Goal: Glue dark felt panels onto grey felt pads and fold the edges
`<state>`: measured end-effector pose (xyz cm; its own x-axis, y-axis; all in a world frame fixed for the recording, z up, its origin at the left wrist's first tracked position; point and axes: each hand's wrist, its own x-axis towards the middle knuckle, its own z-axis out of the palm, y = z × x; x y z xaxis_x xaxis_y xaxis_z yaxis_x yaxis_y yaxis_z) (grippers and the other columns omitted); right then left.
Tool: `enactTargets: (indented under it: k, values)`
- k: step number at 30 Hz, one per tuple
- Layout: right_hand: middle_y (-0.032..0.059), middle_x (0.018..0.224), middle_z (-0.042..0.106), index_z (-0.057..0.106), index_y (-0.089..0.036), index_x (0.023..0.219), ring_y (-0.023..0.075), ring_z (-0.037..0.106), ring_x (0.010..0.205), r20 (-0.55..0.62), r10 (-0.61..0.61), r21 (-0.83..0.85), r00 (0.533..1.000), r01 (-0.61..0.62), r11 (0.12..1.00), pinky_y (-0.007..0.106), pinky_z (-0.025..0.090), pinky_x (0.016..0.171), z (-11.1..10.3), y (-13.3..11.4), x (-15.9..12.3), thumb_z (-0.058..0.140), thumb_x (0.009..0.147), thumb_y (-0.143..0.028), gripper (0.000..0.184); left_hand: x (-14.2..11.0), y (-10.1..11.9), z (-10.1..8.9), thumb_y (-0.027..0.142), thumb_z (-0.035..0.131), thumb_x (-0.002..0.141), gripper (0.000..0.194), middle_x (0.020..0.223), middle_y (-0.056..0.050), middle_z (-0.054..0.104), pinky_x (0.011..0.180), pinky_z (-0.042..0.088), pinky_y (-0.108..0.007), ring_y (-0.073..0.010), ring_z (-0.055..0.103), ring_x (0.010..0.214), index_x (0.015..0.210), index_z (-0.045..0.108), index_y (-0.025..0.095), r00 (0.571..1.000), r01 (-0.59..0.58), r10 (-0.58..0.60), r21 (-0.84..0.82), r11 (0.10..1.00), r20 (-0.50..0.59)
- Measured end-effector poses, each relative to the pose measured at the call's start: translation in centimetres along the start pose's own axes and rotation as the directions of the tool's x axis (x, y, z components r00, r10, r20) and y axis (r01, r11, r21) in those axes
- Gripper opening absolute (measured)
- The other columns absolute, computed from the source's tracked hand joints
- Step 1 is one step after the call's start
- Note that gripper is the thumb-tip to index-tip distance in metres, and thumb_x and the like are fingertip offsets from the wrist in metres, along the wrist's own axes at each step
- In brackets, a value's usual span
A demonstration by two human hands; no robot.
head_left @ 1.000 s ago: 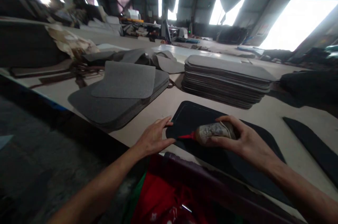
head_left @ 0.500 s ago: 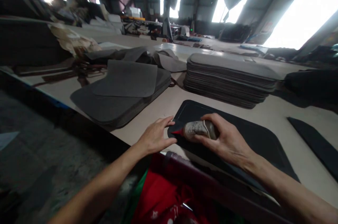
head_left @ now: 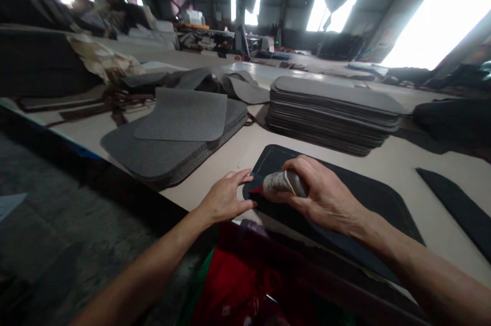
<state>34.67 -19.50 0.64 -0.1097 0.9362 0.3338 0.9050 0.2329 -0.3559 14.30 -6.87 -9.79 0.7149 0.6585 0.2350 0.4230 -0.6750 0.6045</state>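
Note:
A glue bottle (head_left: pixel 276 185) with a worn, stained label and a red pointed nozzle lies tilted in my right hand (head_left: pixel 325 197), fingers wrapped round its body. The nozzle tip points left and down at the near-left corner of a dark, round-cornered panel (head_left: pixel 356 194) on the table. Around that same corner, my left hand (head_left: pixel 225 197) rests with thumb and fingers spread apart, the fingertips at the panel's edge. A narrower dark strip seems to lie along the panel's near side, partly hidden by my right hand and forearm.
Left on the table (head_left: pixel 226 154) is a stack of grey panels (head_left: pixel 153 154) with a loose grey sheet (head_left: pixel 184 113) on top. A taller panel stack (head_left: pixel 330 116) stands behind my work. Another dark piece (head_left: pixel 456 203) lies at right. The table's near edge runs close to my body.
My right hand and the glue bottle have shifted slightly left and up, with the nozzle still by the panel's corner. My left hand has stayed nearly in place.

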Motion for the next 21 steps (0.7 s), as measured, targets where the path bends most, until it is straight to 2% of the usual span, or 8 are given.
enactTargets:
  k: [15,21]
  values:
    - [0.0024,0.092,0.061,0.059,-0.020,0.096,0.0182,0.055,0.082,0.045,0.042,-0.004,0.998,-0.042,0.999,0.028,0.038,0.070,-0.7,-0.2,1.3,0.074,0.081,-0.040,0.028,0.1,0.1,-0.1,0.033,0.078,0.071,0.079,0.131,-0.007,0.067,0.107,0.046,-0.044,-0.0292,0.058,0.125,0.143,0.045,0.021,1.000,0.010,-0.010,0.008,1.000,0.001]
    - [0.0005,0.085,0.060,0.060,-0.022,0.095,0.0169,0.053,0.074,0.103,0.112,-0.056,0.988,-0.106,0.993,0.027,0.034,0.063,-2.1,0.1,1.1,0.073,0.079,-0.040,0.028,0.0,0.0,0.0,0.030,0.079,0.071,0.079,0.131,-0.008,0.067,0.110,0.045,-0.043,-0.0283,0.058,0.126,0.142,0.046,0.019,1.000,-0.004,0.004,0.010,1.000,-0.001]
